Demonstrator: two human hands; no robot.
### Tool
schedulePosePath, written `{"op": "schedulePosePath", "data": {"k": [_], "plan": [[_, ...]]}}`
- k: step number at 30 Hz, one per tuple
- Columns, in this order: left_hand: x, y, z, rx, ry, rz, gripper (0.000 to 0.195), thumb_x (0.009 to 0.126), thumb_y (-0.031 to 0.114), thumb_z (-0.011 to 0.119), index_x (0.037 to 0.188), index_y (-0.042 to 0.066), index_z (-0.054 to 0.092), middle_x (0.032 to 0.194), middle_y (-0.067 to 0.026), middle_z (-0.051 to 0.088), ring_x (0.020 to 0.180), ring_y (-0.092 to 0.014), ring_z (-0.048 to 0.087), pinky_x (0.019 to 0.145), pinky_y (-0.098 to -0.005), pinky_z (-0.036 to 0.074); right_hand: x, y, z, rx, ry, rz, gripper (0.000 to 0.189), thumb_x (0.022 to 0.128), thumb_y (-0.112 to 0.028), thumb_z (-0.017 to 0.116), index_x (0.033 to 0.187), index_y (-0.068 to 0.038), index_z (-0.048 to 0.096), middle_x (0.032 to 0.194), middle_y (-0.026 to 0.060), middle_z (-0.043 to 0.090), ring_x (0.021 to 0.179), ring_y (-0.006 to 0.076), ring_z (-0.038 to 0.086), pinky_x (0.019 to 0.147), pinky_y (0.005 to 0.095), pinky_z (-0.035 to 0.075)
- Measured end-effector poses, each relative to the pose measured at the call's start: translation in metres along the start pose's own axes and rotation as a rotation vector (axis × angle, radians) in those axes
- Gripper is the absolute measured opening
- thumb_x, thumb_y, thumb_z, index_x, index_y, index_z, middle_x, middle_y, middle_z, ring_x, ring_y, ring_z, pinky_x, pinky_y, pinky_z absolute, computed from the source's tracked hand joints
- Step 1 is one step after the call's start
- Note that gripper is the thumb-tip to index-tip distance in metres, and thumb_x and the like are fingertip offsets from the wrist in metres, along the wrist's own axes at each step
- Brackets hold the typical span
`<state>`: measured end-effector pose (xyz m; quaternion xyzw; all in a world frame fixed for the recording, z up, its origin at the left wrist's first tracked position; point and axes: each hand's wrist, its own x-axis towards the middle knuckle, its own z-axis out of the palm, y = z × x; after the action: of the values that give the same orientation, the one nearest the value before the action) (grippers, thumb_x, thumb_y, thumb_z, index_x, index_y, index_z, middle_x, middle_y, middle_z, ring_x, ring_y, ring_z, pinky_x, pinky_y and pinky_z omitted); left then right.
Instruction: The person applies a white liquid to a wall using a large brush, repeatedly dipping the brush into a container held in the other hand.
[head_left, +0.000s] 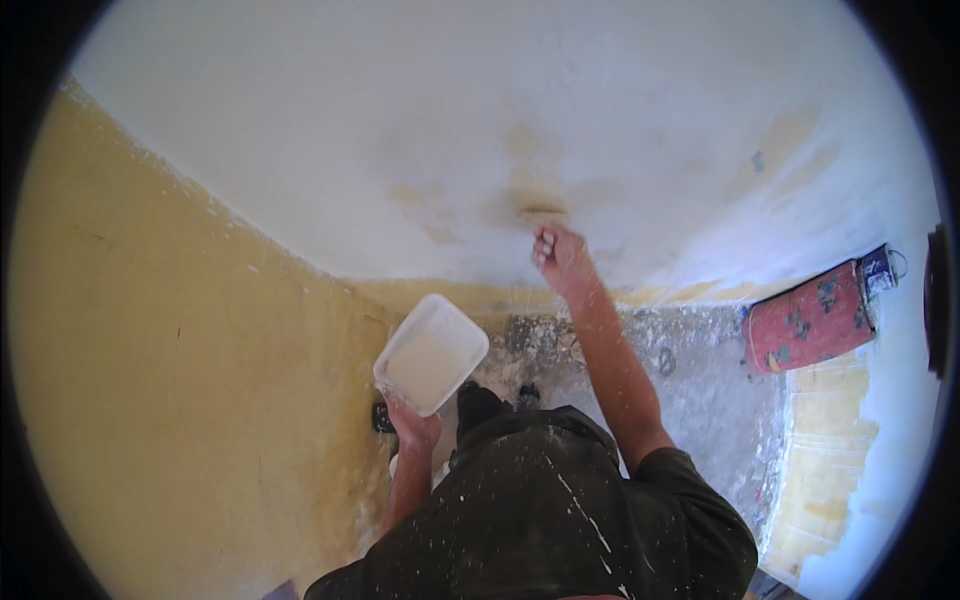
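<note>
My left hand grips a white plastic tub by its lower edge. Pale cream liquid that looks like paint lies in the tub. In front of me, my right hand is closed around the handle of what looks like a wide paintbrush. Motion blurs the brush, and its head is at the wall. White coating covers most of that wall, with a yellowish patch showing just above the brush. My fingers hide most of the handle.
A yellow wall rises close on my left. Paint-spattered concrete floor lies below. At right, a red drum-like container stands by the wall with a dark paint can on its end. A black object sits behind my left hand.
</note>
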<state>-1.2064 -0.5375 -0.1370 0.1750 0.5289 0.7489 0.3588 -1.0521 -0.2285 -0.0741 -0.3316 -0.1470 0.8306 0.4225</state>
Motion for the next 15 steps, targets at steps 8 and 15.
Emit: {"op": "schedulePosePath", "data": {"k": [8,15], "plan": [[-0.001,0.029,0.036,-0.21,0.072,-0.064,0.05,0.098,0.043,0.033,0.137,0.012,0.035,0.134,-0.0076,0.045,0.121,-0.024,0.047,0.097,-0.041,0.043,-0.153,-0.098,0.137,-0.125,-0.519,-0.319,0.025,0.091,-0.01,0.048,0.113,0.003,0.05,0.086,0.0026,0.051,0.061,0.0078,0.039,0.053,0.0227,0.036],[-0.002,0.024,0.025,-0.349,0.046,-0.155,0.058,0.097,0.052,0.025,0.143,0.016,0.028,0.143,-0.0051,0.037,0.13,-0.026,0.037,0.108,-0.0438,0.029,-0.115,-0.089,0.128,-0.211,-0.644,-0.482,0.041,0.095,-0.026,0.05,0.127,-0.001,0.042,0.075,-0.0018,0.042,0.06,0.0068,0.035,0.053,0.0217,0.033]]}}
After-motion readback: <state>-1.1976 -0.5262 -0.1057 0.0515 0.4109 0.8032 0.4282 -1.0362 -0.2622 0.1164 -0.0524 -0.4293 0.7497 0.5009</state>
